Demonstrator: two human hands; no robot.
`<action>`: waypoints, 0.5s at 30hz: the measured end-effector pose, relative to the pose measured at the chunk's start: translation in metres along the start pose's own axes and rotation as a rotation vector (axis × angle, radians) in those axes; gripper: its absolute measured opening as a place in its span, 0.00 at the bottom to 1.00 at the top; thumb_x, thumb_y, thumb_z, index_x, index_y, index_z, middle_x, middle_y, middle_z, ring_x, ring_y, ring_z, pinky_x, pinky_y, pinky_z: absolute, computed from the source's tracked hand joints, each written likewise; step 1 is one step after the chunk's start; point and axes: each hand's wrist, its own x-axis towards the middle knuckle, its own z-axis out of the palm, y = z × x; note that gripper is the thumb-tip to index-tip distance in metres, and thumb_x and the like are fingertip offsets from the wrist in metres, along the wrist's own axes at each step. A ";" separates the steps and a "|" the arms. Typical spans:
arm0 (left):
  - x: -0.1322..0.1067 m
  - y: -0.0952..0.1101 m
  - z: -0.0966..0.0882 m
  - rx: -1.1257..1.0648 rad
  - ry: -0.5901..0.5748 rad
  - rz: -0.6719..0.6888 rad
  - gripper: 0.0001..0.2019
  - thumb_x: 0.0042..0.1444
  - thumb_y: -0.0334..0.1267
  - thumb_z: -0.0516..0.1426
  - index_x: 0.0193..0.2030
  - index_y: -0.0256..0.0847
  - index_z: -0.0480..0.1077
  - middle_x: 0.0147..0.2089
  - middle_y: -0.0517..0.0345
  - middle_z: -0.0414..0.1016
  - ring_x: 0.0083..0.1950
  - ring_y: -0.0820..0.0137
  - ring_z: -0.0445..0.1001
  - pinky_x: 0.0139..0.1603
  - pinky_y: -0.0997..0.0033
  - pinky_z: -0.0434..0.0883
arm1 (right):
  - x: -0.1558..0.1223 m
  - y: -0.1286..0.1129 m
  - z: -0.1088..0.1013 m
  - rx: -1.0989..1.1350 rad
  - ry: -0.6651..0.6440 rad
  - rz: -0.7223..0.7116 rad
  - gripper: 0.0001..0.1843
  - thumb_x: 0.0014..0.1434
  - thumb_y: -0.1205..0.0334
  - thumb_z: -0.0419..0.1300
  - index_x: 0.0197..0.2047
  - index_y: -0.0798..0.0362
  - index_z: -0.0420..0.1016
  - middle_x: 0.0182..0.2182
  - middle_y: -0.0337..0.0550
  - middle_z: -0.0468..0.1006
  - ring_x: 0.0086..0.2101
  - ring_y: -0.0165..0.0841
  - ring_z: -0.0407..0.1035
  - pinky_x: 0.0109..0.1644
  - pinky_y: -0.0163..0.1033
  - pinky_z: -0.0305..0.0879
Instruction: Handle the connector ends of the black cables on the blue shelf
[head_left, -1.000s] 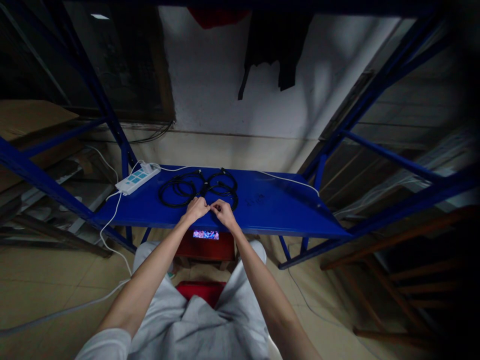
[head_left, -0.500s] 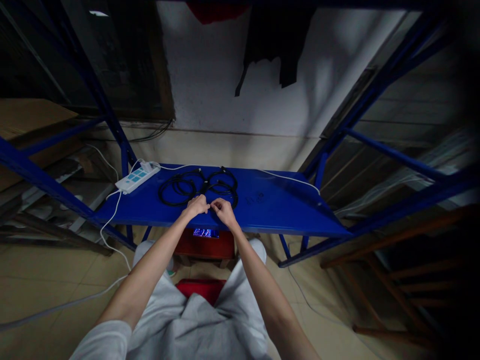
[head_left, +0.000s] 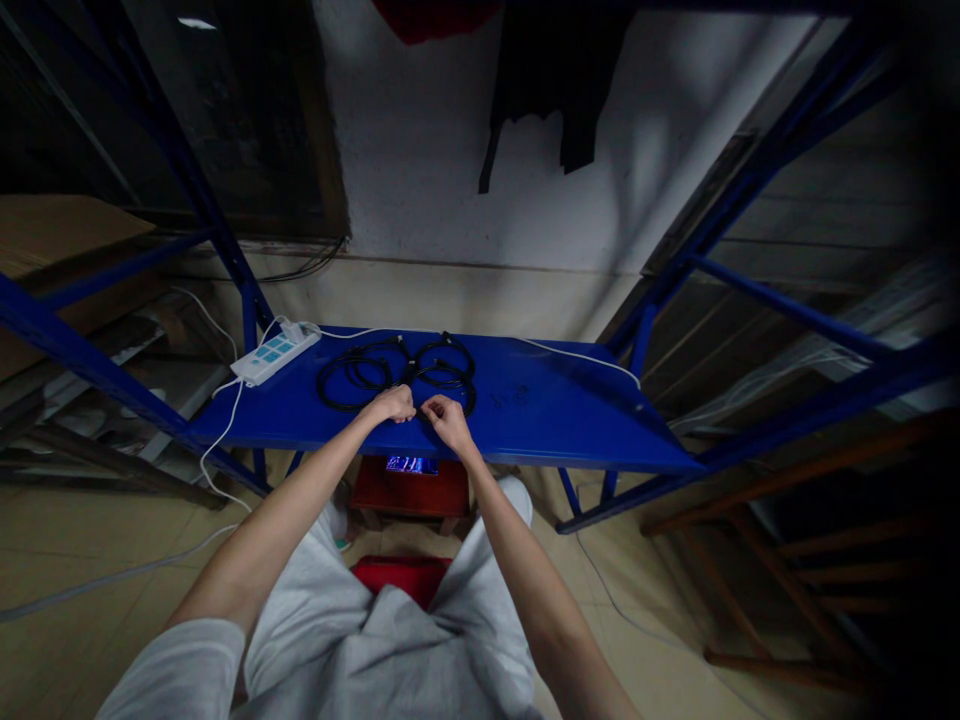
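Two coils of black cable [head_left: 397, 373] lie on the blue metal shelf [head_left: 555, 420], just beyond my hands. My left hand [head_left: 392, 404] rests on the shelf with its fingers curled into a fist at the near edge of the coils. My right hand [head_left: 447, 420] sits right beside it, fingers pinched together on a stretch of the black cable. Both hands nearly touch each other. What the left fingers enclose is hidden.
A white power strip [head_left: 274, 355] with a white cord lies at the shelf's far left corner. Another white wire [head_left: 577, 357] runs along the back right. Blue rack posts stand on both sides. A red stool with a lit phone [head_left: 411, 465] sits under the shelf.
My left forearm has swung a little outward and the left hand has flattened slightly on the shelf. The right hand and the cable coils stay where they were.
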 end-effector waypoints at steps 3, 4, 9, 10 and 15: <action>0.000 0.001 -0.007 0.108 -0.003 0.069 0.06 0.54 0.31 0.59 0.31 0.38 0.78 0.32 0.52 0.81 0.34 0.66 0.79 0.37 0.72 0.72 | 0.000 -0.002 -0.001 -0.014 0.007 0.002 0.08 0.62 0.61 0.59 0.36 0.54 0.79 0.33 0.44 0.80 0.31 0.32 0.70 0.38 0.35 0.64; 0.000 0.001 -0.009 0.133 0.000 0.095 0.05 0.55 0.31 0.59 0.32 0.39 0.78 0.35 0.51 0.82 0.38 0.64 0.79 0.39 0.71 0.71 | 0.000 -0.004 -0.001 -0.021 0.009 0.000 0.08 0.62 0.61 0.59 0.36 0.54 0.79 0.33 0.44 0.80 0.30 0.32 0.70 0.38 0.35 0.64; -0.002 -0.006 -0.009 0.393 0.030 0.342 0.10 0.61 0.29 0.55 0.41 0.43 0.77 0.42 0.49 0.82 0.44 0.62 0.80 0.44 0.69 0.69 | -0.001 -0.010 -0.003 -0.034 0.019 -0.020 0.08 0.62 0.61 0.59 0.34 0.54 0.78 0.34 0.44 0.80 0.31 0.33 0.70 0.40 0.37 0.65; -0.001 -0.009 -0.007 0.460 0.054 0.414 0.11 0.61 0.27 0.55 0.44 0.43 0.77 0.43 0.49 0.82 0.44 0.62 0.79 0.45 0.68 0.69 | -0.001 -0.010 -0.003 -0.035 0.022 -0.022 0.08 0.62 0.62 0.59 0.34 0.54 0.78 0.34 0.44 0.80 0.31 0.33 0.70 0.40 0.37 0.65; 0.009 -0.023 0.001 0.613 0.165 0.683 0.15 0.57 0.24 0.58 0.48 0.44 0.75 0.43 0.49 0.80 0.48 0.61 0.77 0.51 0.65 0.66 | -0.001 -0.006 -0.003 -0.031 0.018 -0.029 0.07 0.60 0.66 0.58 0.36 0.54 0.78 0.34 0.44 0.80 0.32 0.33 0.71 0.40 0.37 0.65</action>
